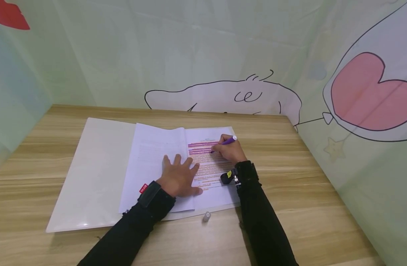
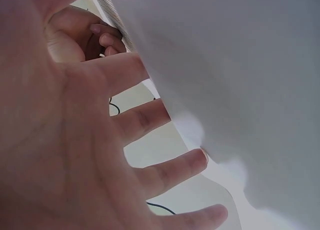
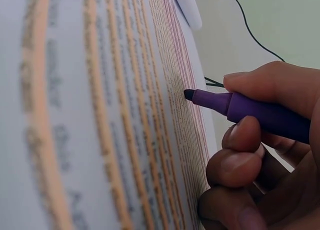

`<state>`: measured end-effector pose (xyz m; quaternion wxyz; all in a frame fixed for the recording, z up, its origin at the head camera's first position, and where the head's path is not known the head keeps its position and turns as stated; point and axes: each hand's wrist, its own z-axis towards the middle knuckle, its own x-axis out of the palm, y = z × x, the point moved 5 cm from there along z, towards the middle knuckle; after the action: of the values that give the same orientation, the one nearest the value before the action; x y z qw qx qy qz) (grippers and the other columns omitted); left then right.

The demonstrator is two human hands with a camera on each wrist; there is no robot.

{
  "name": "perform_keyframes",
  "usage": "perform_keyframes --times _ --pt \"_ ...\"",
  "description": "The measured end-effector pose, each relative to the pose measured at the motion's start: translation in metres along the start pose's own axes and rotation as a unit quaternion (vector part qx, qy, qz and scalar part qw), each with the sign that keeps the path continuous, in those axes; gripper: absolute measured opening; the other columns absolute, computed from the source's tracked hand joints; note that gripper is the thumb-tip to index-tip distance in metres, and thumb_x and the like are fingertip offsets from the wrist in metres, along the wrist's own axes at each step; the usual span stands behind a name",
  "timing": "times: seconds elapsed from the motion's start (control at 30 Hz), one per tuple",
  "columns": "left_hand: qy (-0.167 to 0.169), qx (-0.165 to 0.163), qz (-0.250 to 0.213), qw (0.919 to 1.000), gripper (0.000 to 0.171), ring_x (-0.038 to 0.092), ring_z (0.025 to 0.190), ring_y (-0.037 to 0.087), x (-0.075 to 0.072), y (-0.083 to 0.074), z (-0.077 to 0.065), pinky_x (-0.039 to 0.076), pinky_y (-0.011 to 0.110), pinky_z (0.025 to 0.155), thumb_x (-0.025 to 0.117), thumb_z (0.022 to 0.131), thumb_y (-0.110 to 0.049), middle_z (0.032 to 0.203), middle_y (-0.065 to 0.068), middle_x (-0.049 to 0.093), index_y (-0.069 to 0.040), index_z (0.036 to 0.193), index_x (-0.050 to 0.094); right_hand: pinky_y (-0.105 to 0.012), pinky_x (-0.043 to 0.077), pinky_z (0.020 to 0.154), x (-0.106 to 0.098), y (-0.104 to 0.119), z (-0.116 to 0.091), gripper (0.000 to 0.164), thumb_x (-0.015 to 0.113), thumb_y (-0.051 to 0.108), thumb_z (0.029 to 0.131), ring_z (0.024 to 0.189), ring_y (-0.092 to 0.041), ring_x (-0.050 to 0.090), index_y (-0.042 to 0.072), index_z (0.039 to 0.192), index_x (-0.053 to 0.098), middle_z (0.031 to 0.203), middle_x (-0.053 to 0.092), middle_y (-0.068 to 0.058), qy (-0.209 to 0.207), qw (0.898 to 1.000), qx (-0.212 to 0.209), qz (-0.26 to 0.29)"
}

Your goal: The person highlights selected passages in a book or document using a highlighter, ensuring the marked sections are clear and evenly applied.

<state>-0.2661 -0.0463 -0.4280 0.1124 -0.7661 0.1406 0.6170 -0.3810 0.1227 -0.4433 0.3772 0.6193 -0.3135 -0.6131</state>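
- Table (image 1: 323,221): carries the open booklet (image 1: 143,162).
- Left hand (image 1: 178,179): spread out, resting on the booklet; steady pressure should prevent slipping.
- Right hand (image 1: 232,150): pinches the purple marker (image 3: 270,115) at printed lines (image 1: 207,162); light, level strokes should mark neatly.

— Behind the desk (image 1: 296,192)?
— Pale green backdrop (image 1: 223,37), printed with a pale cartoon figure (image 1: 216,95) just above the desk's far edge.
— And right of the desk?
— Large outlined balloon (image 1: 396,40) with a pink heart (image 1: 363,96), plus a faint star (image 1: 335,149) lower, nearer the desk.
— Left of the desk?
— Red shape (image 1: 10,16), high above, cut off by the view's edge.
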Motion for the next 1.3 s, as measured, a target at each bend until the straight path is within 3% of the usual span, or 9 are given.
perform_keyframes --times 0.57,1.3 --pt "-0.001 0.0 -0.004 1.0 0.088 0.036 0.135 0.044 0.001 0.0 0.0 0.024 0.075 0.11 0.066 0.08 -0.067 0.152 0.011 0.045 -0.019 0.15 0.044 -0.025 0.029 0.045 -0.004 -0.003 0.0 0.038 0.079 0.006 0.077 0.051 -0.012 0.043 0.016 0.06 0.047 0.052 0.048 0.006 -0.002 1.0 0.0 0.01" --pt "-0.002 -0.004 0.0 1.0 0.088 0.036 0.135 0.044 0.001 0.0 0.001 0.023 0.074 0.111 0.067 0.08 -0.068 0.152 0.011 0.044 -0.019 0.15 0.045 -0.027 0.03 0.05 -0.011 -0.006 -0.001 0.038 0.08 0.009 0.078 0.057 -0.014 0.045 0.015 0.061 0.047 0.055 0.047 0.006 -0.006 0.999 0.03 0.012"
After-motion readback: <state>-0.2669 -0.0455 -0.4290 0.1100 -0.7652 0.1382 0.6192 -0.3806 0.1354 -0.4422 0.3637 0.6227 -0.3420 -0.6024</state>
